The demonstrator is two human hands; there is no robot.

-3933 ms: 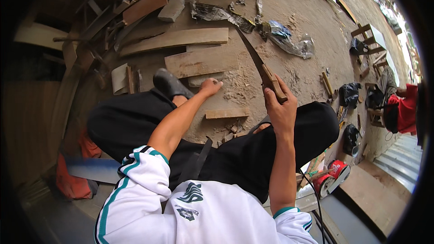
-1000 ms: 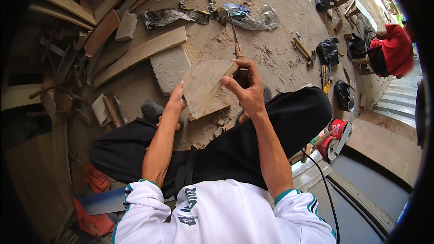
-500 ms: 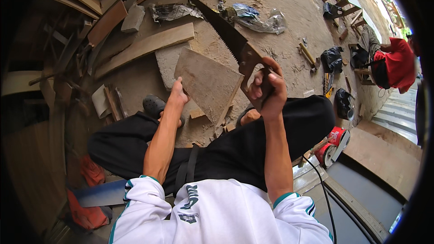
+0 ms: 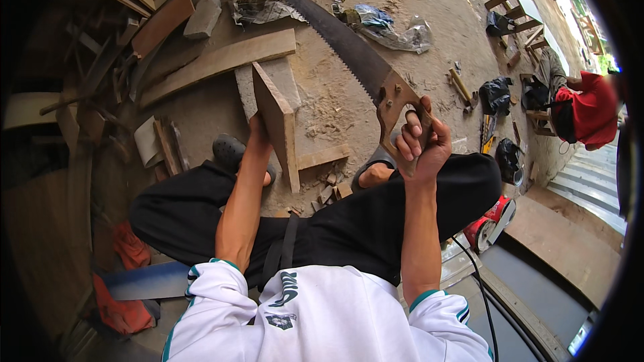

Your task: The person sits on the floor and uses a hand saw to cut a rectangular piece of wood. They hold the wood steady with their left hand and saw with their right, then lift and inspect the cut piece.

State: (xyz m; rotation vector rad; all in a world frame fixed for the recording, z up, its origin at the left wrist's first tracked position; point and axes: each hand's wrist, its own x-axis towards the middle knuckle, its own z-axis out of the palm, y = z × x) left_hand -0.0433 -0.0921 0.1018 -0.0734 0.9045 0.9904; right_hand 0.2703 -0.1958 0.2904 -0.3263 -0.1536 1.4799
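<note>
My right hand [image 4: 424, 139] is wrapped round the wooden handle of a hand saw [image 4: 335, 40]. Its long dark blade slants up and to the left, teeth facing left, apart from any wood. With my left hand [image 4: 259, 135] I grip a flat wooden board [image 4: 276, 124] by its left side. The board is tipped nearly on edge, so its narrow side shows. Most of my left fingers are hidden behind it. Below and behind the board lie a pale block [image 4: 285, 77] and a short wood strip [image 4: 323, 157] on the ground.
A long plank [image 4: 221, 70] lies beyond the block. Scrap wood is stacked at the left. Crumpled plastic [image 4: 409, 35], a hammer [image 4: 460, 83] and black bags [image 4: 495, 96] lie farther out. Red cans [image 4: 481, 233] stand by my right knee. A person in red [image 4: 590, 110] sits at the far right.
The board has turned from lying face up to standing nearly on edge, uncovering the wood strip. The saw has moved to the right, away from the board, with my right hand.
</note>
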